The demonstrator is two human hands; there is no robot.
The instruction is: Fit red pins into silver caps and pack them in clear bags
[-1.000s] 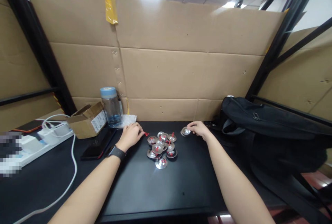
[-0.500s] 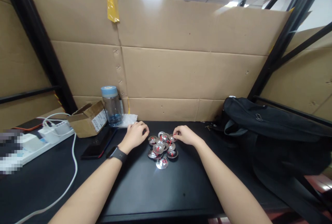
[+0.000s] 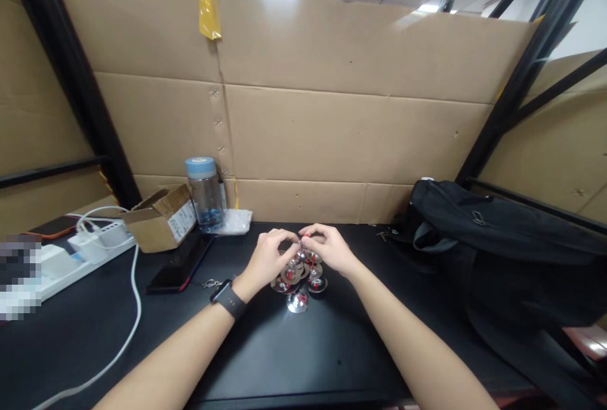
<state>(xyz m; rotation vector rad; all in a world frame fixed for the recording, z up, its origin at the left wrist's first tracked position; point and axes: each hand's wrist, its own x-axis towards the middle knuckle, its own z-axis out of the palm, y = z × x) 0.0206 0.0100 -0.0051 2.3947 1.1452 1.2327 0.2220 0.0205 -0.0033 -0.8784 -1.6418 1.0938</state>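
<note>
A heap of small domed metal finger cymbals with red cords lies on the black table. One shiny cymbal rests at the near edge of the heap. My left hand, with a dark watch on its wrist, is closed in a pinch over the back of the heap. Across from it my right hand is closed too, with a bit of red showing between its thumb and fingers. Their fingertips meet on one finger cymbal, mostly covered by the fingers.
On the left are a white power strip, an open cardboard box, a phone and a blue-lidded bottle. A black bag fills the right side. A cardboard wall stands behind.
My left hand has moved right and my right hand slightly left and up, so their fingertips now meet above the heap. A small metal item left of the heap has come into view beside my left wrist.
</note>
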